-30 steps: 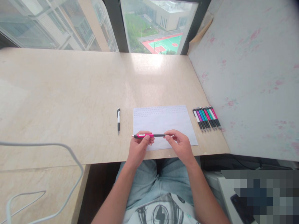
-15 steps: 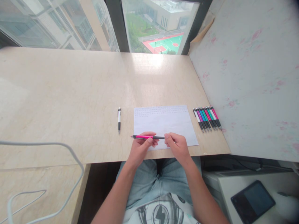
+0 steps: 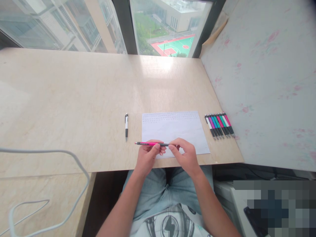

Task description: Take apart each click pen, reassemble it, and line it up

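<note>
A pink pen [image 3: 149, 143] with a black grip lies level across my two hands, above the lower part of the paper. My left hand [image 3: 149, 154] is closed around its middle, thumb on top. The fingertips of my right hand [image 3: 184, 152] pinch the tip end, so the point itself is hidden. Beneath, the white sheet of paper [image 3: 172, 130] carries several lines of small handwriting along its top. To its left a white pen [image 3: 126, 123] with a black grip lies by itself, tip toward me.
Right of the paper, several coloured pens [image 3: 219, 125] lie side by side in a row, close to the flowered wall [image 3: 261, 82]. A grey cable [image 3: 61, 152] loops over the left of the desk [image 3: 74, 98]. Windows line the back.
The pink pen has shifted slightly left and turned a little in my left hand. My right fingers have moved left along the tip end, and the thumb and forefinger now form a wider loop.
</note>
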A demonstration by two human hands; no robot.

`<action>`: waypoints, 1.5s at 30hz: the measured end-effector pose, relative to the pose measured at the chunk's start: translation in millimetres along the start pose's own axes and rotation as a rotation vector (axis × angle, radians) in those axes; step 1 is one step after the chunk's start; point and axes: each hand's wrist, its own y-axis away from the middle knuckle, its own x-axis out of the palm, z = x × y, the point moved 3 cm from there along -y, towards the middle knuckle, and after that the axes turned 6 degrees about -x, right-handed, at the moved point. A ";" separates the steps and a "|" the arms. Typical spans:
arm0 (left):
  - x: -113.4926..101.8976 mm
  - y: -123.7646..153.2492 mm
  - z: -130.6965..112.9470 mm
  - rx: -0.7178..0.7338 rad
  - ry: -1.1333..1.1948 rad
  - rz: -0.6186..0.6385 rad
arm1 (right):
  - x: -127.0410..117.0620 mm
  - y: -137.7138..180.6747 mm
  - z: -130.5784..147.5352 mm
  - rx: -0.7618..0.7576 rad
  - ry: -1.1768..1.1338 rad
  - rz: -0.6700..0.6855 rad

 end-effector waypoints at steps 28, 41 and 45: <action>0.7 -1.8 0.2 -0.002 0.007 -0.031 | -6.9 -1.2 -9.4 0.134 -0.096 -0.045; -2.2 -4.7 -0.8 -0.034 0.129 -0.055 | -15.3 1.0 -22.3 0.158 -0.037 -0.127; -4.2 -6.4 -0.9 -0.053 0.193 -0.073 | -15.3 -12.5 -28.1 0.117 0.140 -0.102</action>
